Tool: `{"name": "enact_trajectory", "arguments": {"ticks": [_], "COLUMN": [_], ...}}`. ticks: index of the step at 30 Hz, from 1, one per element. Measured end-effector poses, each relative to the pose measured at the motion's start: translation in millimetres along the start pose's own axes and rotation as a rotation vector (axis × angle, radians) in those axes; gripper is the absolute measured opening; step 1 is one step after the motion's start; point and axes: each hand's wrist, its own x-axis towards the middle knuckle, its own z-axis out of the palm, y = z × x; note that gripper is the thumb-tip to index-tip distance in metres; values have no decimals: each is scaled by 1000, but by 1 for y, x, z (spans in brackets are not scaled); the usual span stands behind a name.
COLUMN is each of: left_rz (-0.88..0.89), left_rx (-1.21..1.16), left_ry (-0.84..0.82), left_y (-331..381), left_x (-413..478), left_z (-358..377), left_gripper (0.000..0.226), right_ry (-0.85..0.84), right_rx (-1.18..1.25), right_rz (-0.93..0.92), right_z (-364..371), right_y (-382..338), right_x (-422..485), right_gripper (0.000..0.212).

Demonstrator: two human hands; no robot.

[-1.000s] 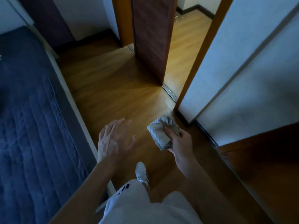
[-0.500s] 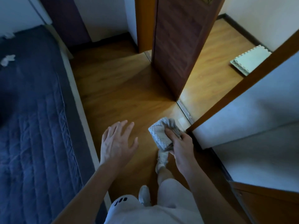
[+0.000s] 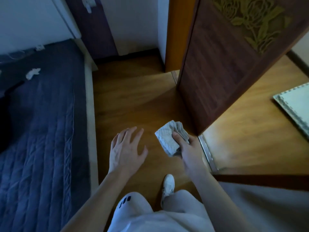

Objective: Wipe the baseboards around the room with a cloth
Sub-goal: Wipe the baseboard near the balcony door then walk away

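Observation:
My right hand (image 3: 189,149) grips a folded grey-white textured cloth (image 3: 168,138) in front of me, above the wooden floor (image 3: 132,104) and just left of the doorway threshold strip (image 3: 207,151). My left hand (image 3: 125,151) hovers beside it with fingers spread, holding nothing. A dark baseboard (image 3: 138,53) runs along the foot of the far white wall. Another dark baseboard strip (image 3: 296,60) shows in the room beyond the door.
A bed with a dark blue quilt (image 3: 41,131) fills the left side, with a crumpled tissue (image 3: 32,73) on it. An open brown door (image 3: 222,64) with a carved rose stands at the right. A pale foam mat (image 3: 294,106) lies beyond the threshold. My white shoe (image 3: 168,185) is below.
The view has swung left and forward toward the doorway; the right-hand wall slid out of sight and the door now looms larger. Both hands keep their pose, the cloth still gripped.

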Motion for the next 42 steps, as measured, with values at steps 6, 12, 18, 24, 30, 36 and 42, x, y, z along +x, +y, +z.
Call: {"name": "enact_trajectory", "arguments": {"ticks": [6,12,18,24,30,36,42], "left_rz": [-53,-113,-138,-106,-66,-56,-64], "left_rx": [-20,-23,-16,-28,-15,-68,-65], "left_ry": [50,77,80,119,94,73,17], "left_y": [4,-23,-75,-159,-229,-260,-280], "left_x": [70,137,230,340,444,516,608], "left_z": [-6,-13,-16,-30,-52,-61,-52], "left_gripper": [55,56,58,52,49,51,54], "right_ry": [-59,-109,-139,-101,-58,10,-18], "right_rx": [-16,-40,-71,-74,-61,-1,13], "right_rz": [25,73,36,60,38,56,75], "right_z": [23,71,139,242,330,374,411], "right_y": [-44,-67,-88,-118,-147,-167,-200], "right_x": [73,137,213,306,383,434,514], "right_gripper": [31,18,13,31,54,30,17]}}
